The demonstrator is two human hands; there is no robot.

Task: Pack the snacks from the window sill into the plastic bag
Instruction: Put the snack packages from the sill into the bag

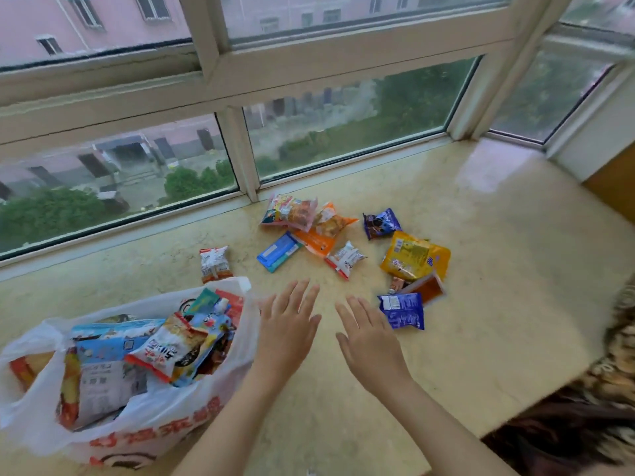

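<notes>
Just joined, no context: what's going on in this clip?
A person is packing snacks from a window sill into a white plastic bag, which sits at the left, already well filled. Both hands are open, above the sill, and hold nothing: the left hand beside the bag's mouth, the right hand next to a blue packet. About ten loose snacks remain on the sill, among them a yellow packet.

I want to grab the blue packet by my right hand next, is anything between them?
Nothing visible: the right hand lies open beside the blue packet, its fingers nearly at the packet's left edge.
</notes>
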